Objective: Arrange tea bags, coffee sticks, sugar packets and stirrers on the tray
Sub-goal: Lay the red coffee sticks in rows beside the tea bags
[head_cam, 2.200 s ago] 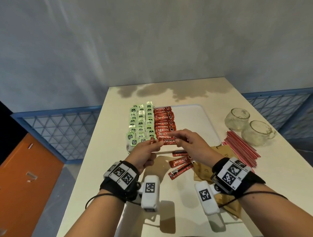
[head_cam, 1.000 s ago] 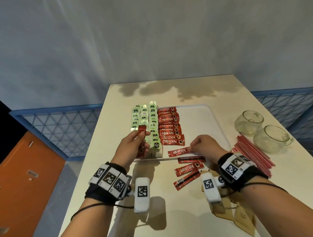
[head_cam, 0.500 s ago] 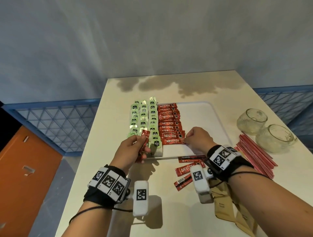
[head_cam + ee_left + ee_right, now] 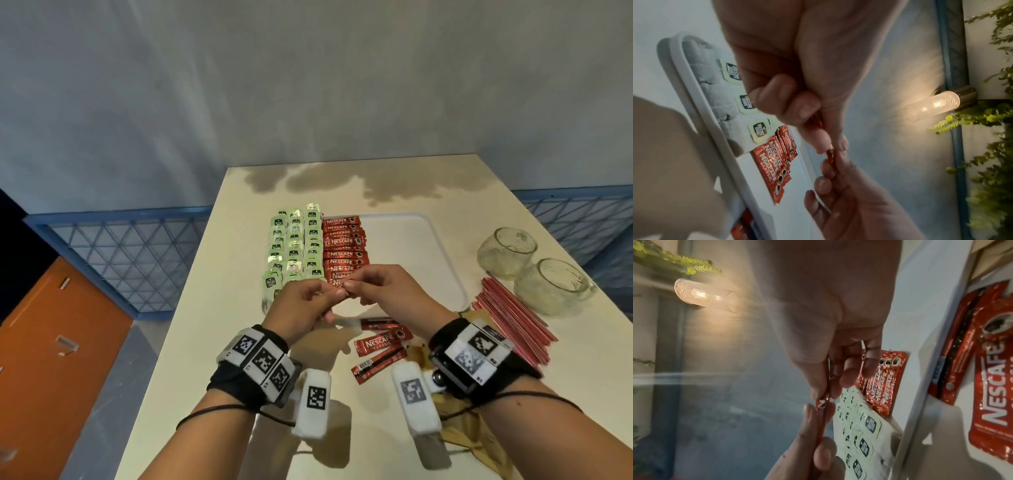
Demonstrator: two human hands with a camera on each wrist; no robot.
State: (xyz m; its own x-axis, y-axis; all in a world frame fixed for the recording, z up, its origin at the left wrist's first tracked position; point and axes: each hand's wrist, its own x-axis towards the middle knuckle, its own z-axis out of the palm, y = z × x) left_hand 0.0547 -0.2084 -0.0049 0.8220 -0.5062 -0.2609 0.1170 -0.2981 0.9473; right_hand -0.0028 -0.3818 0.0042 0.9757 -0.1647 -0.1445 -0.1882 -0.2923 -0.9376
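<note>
A white tray [image 4: 428, 246] holds rows of green tea bags [image 4: 294, 246] and a column of red coffee sticks [image 4: 344, 246]. Above the tray's near edge my two hands meet. My left hand [image 4: 337, 293] pinches a red coffee stick [image 4: 822, 412] at one end, and my right hand [image 4: 352, 284] pinches the same stick beside it. In the left wrist view the stick [image 4: 830, 154] shows edge-on between the left hand [image 4: 830, 146] and the right hand [image 4: 828, 164]. How many sticks the left hand holds is hidden.
Three loose coffee sticks [image 4: 380, 346] lie on the table just short of the tray. Red stirrers [image 4: 513, 315] lie in a bundle at the right, with brown sugar packets [image 4: 459, 431] under my right wrist. Two glass mugs [image 4: 507, 250] stand at the far right.
My right hand has left the tray's coffee column and come back to my left hand, where it now pinches the stick held there. The left hand has moved slightly right.
</note>
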